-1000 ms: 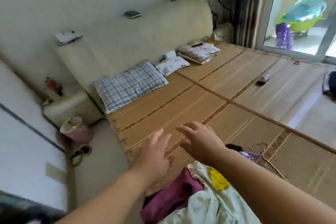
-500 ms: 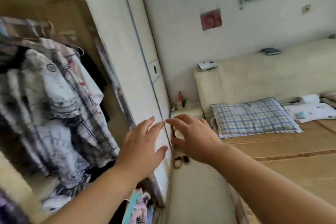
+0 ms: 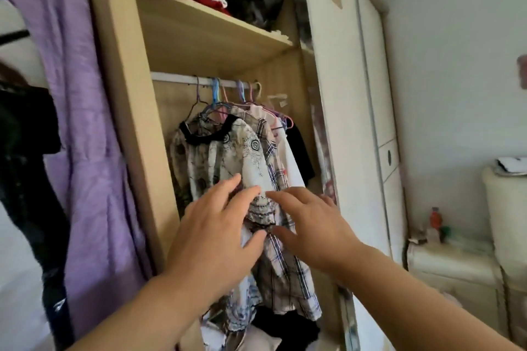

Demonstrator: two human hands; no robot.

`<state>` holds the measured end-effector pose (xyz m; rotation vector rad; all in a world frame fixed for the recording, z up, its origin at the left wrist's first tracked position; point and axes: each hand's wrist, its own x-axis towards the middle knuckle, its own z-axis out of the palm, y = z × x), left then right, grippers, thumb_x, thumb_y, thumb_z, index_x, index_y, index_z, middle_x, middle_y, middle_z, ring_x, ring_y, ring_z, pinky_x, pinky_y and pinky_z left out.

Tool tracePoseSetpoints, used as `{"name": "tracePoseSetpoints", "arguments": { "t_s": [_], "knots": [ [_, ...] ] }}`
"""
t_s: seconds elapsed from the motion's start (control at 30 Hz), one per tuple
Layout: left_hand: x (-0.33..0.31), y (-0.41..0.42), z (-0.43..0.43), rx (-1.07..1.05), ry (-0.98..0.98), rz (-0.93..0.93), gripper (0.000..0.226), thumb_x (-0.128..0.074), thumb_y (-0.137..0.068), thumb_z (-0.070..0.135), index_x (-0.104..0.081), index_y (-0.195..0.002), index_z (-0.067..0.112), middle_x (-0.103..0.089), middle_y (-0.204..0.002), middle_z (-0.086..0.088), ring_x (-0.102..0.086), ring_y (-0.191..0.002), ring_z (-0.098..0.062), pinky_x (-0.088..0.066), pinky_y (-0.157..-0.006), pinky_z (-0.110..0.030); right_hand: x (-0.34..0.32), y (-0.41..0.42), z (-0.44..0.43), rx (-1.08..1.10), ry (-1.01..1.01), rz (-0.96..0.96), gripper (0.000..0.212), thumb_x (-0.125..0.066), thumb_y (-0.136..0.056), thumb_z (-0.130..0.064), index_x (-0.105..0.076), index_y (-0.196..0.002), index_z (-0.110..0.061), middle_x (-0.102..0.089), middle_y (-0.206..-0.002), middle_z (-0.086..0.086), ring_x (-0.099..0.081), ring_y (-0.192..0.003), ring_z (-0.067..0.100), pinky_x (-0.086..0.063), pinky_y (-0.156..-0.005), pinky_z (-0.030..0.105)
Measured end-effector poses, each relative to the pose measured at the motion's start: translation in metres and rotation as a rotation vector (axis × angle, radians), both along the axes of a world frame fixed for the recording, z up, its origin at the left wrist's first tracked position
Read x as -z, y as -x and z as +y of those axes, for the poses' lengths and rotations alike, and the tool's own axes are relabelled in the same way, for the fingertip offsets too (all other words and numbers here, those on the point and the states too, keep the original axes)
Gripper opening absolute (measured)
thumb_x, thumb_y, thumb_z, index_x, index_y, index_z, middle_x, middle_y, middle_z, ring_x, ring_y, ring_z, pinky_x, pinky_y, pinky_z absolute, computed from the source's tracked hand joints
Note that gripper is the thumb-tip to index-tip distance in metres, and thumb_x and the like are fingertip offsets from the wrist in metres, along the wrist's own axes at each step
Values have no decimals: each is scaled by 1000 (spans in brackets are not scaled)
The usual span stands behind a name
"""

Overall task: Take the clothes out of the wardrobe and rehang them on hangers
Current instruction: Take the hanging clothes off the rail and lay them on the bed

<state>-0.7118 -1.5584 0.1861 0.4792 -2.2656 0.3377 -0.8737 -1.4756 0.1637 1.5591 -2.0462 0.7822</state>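
Observation:
The open wardrobe [image 3: 125, 111] fills the middle of the view. Several garments hang on coloured hangers [image 3: 228, 94] from its white rail [image 3: 176, 78]. Foremost is a patterned white shirt with a black collar [image 3: 222, 157], with a plaid shirt [image 3: 281, 265] just behind it. My left hand [image 3: 211, 236] and my right hand [image 3: 310, 225] reach side by side in front of these shirts. Fingers of both hands are straight and spread, and neither holds anything. Whether the fingertips touch the cloth is unclear.
A shelf [image 3: 216, 34] above the rail carries folded red and white clothes and a black bag. A purple garment [image 3: 85, 151] hangs at the left. The white sliding door [image 3: 353, 122] stands to the right, with a bedside cabinet [image 3: 453, 259] beyond it.
My view swung left from the bed, past the sliding door, to the open wardrobe. Both hands stayed outstretched and empty, and are now in front of the hanging shirts.

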Motion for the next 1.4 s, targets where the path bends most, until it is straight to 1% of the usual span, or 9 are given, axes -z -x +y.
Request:
{"name": "tracePoseSetpoints", "arguments": {
  "t_s": [0.07, 0.23, 0.43, 0.6, 0.77, 0.93, 1.2, 1.27, 1.4],
  "knots": [
    [-16, 0, -11, -106, 84, 16, 64, -49, -73, 55, -48, -132, 31, -46, -143, -2, -49, -127, -25, -44, -98, -44, -14, 13, -22, -61, 9, 36, 61, -51, -90, -47, -23, -144, -41, -34, -143, -11, -38, -131, 17, -24, -110, 48],
    [-70, 0, -36, -293, 258, 163, 60, -68, -73, 36, -52, -129, 23, -49, -139, -11, -42, -132, -32, -37, -106, -51, -60, 49, -76, -204, 35, 94, 58, -50, -91, -45, -24, -144, -39, -33, -144, -9, -38, -131, 19, -28, -108, 47],
    [-133, 3, -60, -573, 393, 300, 61, -52, -72, 39, -55, -128, 18, -36, -148, -16, -24, -140, -37, -30, -108, -59, -119, 89, -139, -301, 81, 144, 57, -49, -92, -45, -26, -144, -38, -35, -143, -4, -42, -127, 22, -35, -105, 46],
    [-147, 10, -69, -696, 530, 434, 76, -47, -65, 15, -42, -141, 7, -26, -151, -25, -16, -142, -43, -19, -116, -52, -150, 121, -200, -366, 73, 88, 59, -54, -90, -43, -33, -143, -30, -41, -138, 1, -45, -124, 26, -42, -102, 44],
    [-143, 13, -74, -757, 640, 490, 80, -46, -64, 7, -32, -140, -9, -31, -148, -28, -26, -139, -42, -21, -116, -45, -168, 145, -255, -362, 22, 75, 58, -56, -91, -35, -38, -143, -15, -34, -148, 10, -37, -134, 28, -33, -111, 36],
    [-143, 13, -76, -822, 643, 473, 77, -40, -69, 11, -27, -143, -9, -26, -151, -25, -22, -142, -38, -17, -118, -39, -186, 148, -291, -331, 16, 18, 45, -55, -92, -27, -46, -131, -6, -47, -134, 19, -45, -123, 33, -40, -102, 39],
    [-143, 17, -72, -882, 592, 484, 82, -43, -71, 23, -25, -146, -1, -23, -155, -17, -19, -144, -27, -5, -117, -21, -197, 147, -326, -333, 145, -219, 20, -48, -93, -17, -65, -101, -9, -66, -96, 14, -61, -87, 32, -50, -74, 36],
    [-144, 16, -72, -902, 574, 476, 82, -41, -71, 28, -24, -147, 0, -23, -155, -16, -18, -144, -26, -4, -117, -20, -202, 146, -325, -343, 182, -198, 22, -46, -93, -14, -66, -99, -11, -67, -95, 14, -61, -83, 32, -48, -69, 33],
    [-144, 17, -71, -906, 569, 477, 82, -35, -72, 33, -25, -147, 0, -23, -155, -15, -18, -144, -25, -1, -116, -17, -210, 143, -310, -414, 273, -164, 26, -43, -96, -22, -64, -106, -13, -67, -99, 16, -61, -88, 35, -50, -73, 36]
  ]
}}
